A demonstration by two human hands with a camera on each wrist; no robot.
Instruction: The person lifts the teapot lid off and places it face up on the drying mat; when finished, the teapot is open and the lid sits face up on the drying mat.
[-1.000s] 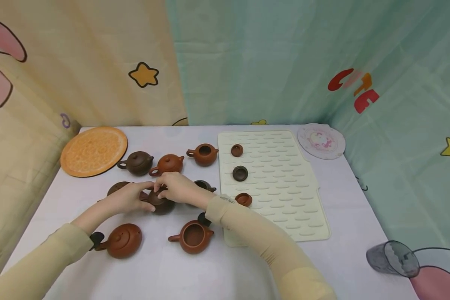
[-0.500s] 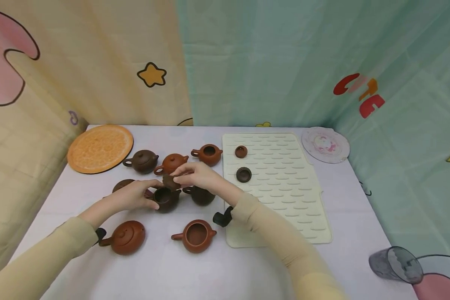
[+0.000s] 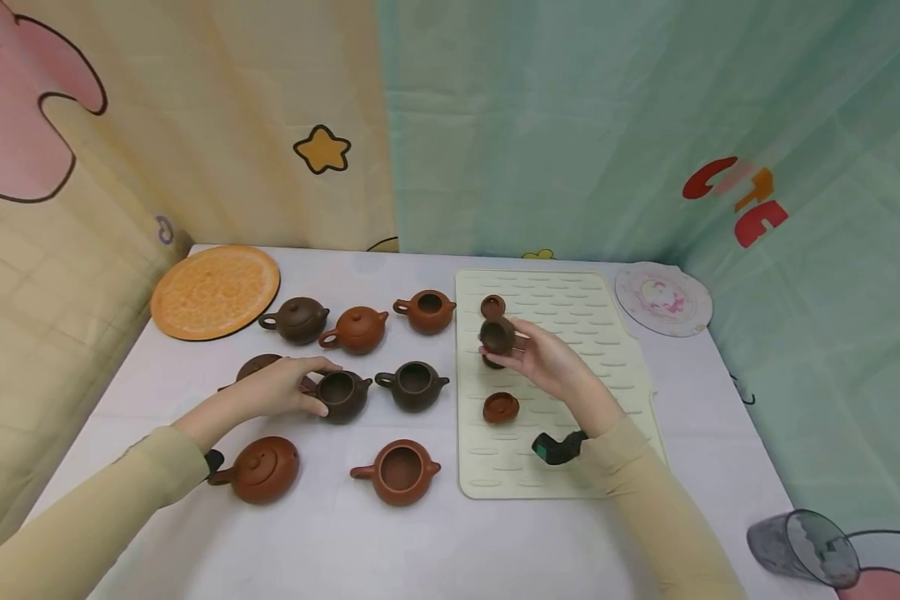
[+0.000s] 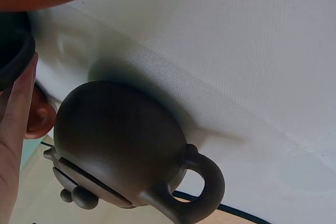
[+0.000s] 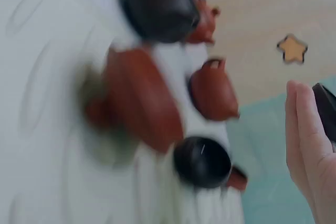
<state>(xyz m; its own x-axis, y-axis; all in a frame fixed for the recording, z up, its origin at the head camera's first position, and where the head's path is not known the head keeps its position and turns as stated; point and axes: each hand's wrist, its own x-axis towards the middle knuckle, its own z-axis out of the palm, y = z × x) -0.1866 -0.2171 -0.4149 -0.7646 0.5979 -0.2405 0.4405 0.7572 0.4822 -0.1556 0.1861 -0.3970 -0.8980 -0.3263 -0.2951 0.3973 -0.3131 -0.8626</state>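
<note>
My left hand [image 3: 281, 387] grips a dark brown teapot [image 3: 354, 407] at its handle side; its top is uncovered. In the left wrist view, fingers press near the pot's dark rim [image 4: 21, 59]. My right hand [image 3: 546, 360] holds a dark brown teapot lid [image 3: 497, 335], underside showing, over the cream mat [image 3: 570, 467]. That lid partly covers another dark lid [image 3: 492, 362] on the mat. A reddish lid [image 3: 492, 305] lies behind it, and a second reddish lid [image 3: 501, 408] lies nearer me, both hollow side up. At the right wrist view's edge, the held lid [image 5: 326, 111] shows partly.
Lidless pots stand between left hand and mat: dark [image 3: 414, 387], reddish at back [image 3: 429, 312], reddish in front [image 3: 401, 473]. Lidded teapots [image 3: 297, 321] stand at left. An orange round mat [image 3: 217, 292], a pink plate [image 3: 663, 300] and a tipped clear cup [image 3: 802, 547] lie around.
The right hand pinched the lid on the dark teapot, lifted it off, then carried it right over the mat, turning its underside into view. The left hand stayed on the pot.
</note>
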